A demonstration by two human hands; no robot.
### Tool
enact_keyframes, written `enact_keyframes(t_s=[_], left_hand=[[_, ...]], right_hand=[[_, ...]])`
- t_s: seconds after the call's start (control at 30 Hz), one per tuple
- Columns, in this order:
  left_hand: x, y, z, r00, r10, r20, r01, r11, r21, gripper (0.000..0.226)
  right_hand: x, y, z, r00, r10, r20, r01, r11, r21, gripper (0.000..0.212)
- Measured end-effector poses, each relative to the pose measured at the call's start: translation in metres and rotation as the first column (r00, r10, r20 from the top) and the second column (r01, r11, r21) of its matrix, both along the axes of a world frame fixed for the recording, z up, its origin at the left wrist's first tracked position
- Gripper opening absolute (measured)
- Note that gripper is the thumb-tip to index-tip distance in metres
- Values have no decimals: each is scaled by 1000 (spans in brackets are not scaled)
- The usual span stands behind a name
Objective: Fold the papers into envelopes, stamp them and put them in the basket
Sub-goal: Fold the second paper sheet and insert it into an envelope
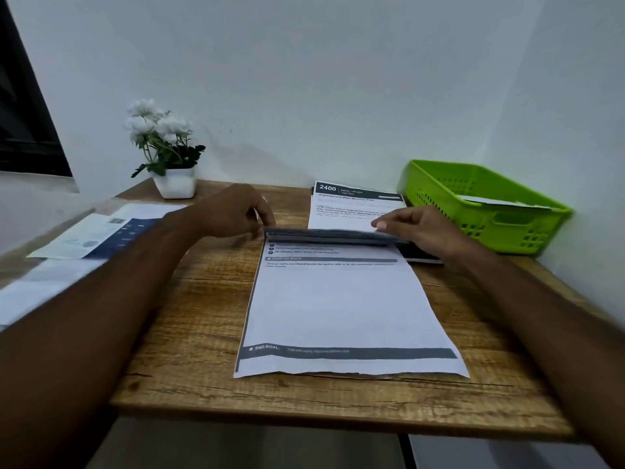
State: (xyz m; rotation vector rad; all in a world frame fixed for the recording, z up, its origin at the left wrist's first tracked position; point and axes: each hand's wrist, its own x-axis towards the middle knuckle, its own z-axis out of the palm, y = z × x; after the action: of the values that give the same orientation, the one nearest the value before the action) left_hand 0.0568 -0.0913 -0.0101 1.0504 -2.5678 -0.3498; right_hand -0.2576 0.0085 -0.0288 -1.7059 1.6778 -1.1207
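Note:
A printed white paper (338, 306) lies lengthwise on the wooden table (189, 333), its far end lifted and curling back toward me. My left hand (233, 211) pinches the far left corner of that raised edge. My right hand (419, 228) pinches the far right corner. Behind it lies a stack of more printed papers (351, 206). A green plastic basket (487, 204) stands at the far right with a white folded paper inside.
A white pot of white flowers (169, 154) stands at the back left. Loose leaflets and sheets (91, 235) lie on a ledge at the left. A dark flat object (419, 255) pokes out under my right hand. White walls close the back and right.

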Motion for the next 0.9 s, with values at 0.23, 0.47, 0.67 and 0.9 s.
enact_keyframes(t_s=[0.23,0.47,0.67,0.9], left_hand=[[-6,11,3,999,-52,-4,52,999,15,9],[-13,13,1,998,-45,34,44,999,12,28],[-15,11,-4,996,-11,87,8,999,43,50],[-17,15,-3,996,0,87,-9,995,100,55]], right_hand=[[2,3,-1,997,73,-24,-72,996,45,30],[2,7,2,982,145,-118,-139,989,59,43],[3,8,4,947,163,-277,-150,986,69,42],[6,10,6,916,206,-344,-170,977,133,43]])
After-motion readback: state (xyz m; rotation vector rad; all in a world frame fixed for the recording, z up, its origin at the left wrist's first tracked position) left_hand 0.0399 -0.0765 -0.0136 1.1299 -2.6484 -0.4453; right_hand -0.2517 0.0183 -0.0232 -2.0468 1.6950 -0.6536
